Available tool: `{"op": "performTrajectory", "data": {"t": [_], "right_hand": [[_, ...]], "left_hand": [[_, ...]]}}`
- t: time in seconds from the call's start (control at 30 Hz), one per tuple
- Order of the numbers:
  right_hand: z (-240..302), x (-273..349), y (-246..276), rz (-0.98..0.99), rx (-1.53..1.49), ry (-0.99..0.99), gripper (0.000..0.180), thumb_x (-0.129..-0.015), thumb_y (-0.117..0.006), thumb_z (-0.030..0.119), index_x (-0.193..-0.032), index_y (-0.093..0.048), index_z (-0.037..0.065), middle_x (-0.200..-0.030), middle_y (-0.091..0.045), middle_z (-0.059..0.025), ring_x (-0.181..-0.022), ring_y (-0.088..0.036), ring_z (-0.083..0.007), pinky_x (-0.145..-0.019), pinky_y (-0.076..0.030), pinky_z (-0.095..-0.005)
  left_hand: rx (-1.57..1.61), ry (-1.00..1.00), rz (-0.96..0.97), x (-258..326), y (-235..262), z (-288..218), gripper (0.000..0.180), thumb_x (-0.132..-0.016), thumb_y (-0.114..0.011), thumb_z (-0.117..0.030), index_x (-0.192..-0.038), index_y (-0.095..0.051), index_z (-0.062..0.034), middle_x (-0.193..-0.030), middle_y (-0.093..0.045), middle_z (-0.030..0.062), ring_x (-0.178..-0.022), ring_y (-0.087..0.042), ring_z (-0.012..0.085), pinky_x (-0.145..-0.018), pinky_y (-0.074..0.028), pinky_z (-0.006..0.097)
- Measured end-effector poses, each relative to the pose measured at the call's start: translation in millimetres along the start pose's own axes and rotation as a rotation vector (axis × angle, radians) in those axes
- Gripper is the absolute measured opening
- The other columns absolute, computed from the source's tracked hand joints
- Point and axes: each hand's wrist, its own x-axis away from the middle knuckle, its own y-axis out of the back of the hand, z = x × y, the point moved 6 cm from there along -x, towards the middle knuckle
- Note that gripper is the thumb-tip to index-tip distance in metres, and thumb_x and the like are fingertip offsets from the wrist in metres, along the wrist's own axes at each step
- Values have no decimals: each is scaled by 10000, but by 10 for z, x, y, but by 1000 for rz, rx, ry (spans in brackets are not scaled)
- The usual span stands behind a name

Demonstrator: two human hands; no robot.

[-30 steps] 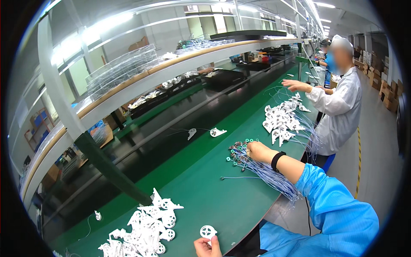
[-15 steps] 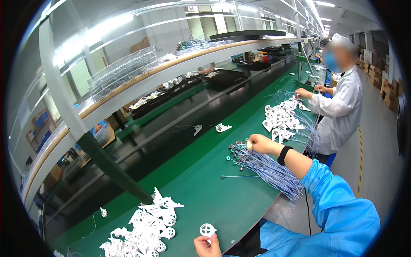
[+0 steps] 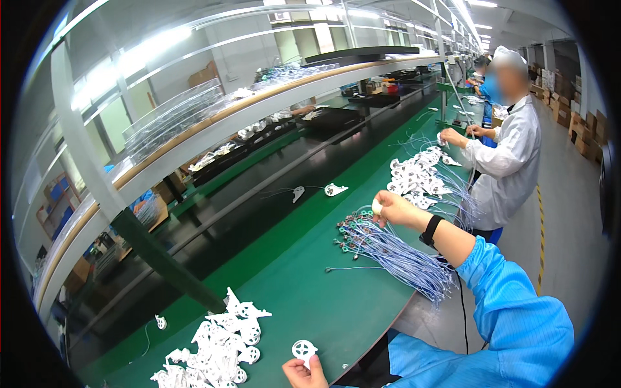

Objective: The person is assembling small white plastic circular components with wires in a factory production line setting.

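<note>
My left hand (image 3: 304,375), at the near edge of the green table, pinches a white spoked plastic wheel piece (image 3: 304,350) between thumb and fingers. To its left lies a heap of similar white plastic parts (image 3: 220,343). My right hand (image 3: 400,211) hovers just above the far end of a bundle of thin blue-grey wires (image 3: 401,255), whose ends carry small green and dark connectors. Its fingers are curled together, with a pale cover or small pale piece (image 3: 376,206) at one fingertip. Whether a wire is between those fingers is hidden.
Beyond the wires sits a pile of white parts with wires attached (image 3: 420,174), where a person in a white coat (image 3: 508,149) works. Two white parts (image 3: 335,189) lie at the dark conveyor (image 3: 259,200). A green post (image 3: 168,262) rises at left beneath the shelf (image 3: 259,94).
My right hand has lifted slightly off the wire ends, its fingers shifting. The left hand still holds the wheel piece. The whole view has shifted a little.
</note>
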Motion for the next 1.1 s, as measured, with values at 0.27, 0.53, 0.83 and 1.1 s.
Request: {"op": "performTrajectory", "data": {"t": [0.27, 0.53, 0.83, 1.1], "right_hand": [[1235, 844, 842, -267, -282, 441, 153, -944, -513, 189, -966, -445, 54, -752, -580, -50, -568, -535, -87, -448, -392, -206], [1356, 1446, 643, -124, -762, 500, 92, -969, -461, 168, -956, -435, 81, -795, -520, -65, -636, -493, -138, -546, -392, -245], [1320, 1848, -462, 189, -1128, 357, 122, -995, -401, 220, -982, -447, 107, -745, -457, -31, -575, -443, -119, -481, -344, -250], [957, 1988, -853, 207, -1182, 296, 176, -962, -462, 188, -1111, -449, 95, -720, -472, -56, -539, -468, -146, -453, -330, -256]], "left_hand": [[253, 68, 103, -3, -120, -168, 430, -896, -508, 14, -1271, -302, -25, -886, -567, 89, -590, -521, 96, -507, -428, 203], [703, 516, 254, 393, -643, -92, 250, -906, -503, -4, -1116, -393, -83, -863, -554, 80, -698, -591, 187, -587, -506, 292], [879, 509, 139, 747, -524, 46, 242, -901, -493, -5, -1120, -421, -78, -923, -558, 107, -737, -543, 194, -611, -451, 310], [1012, 444, 58, 758, -306, 58, 297, -889, -459, 39, -1146, -393, -93, -975, -549, 110, -788, -529, 198, -652, -422, 324]]}}
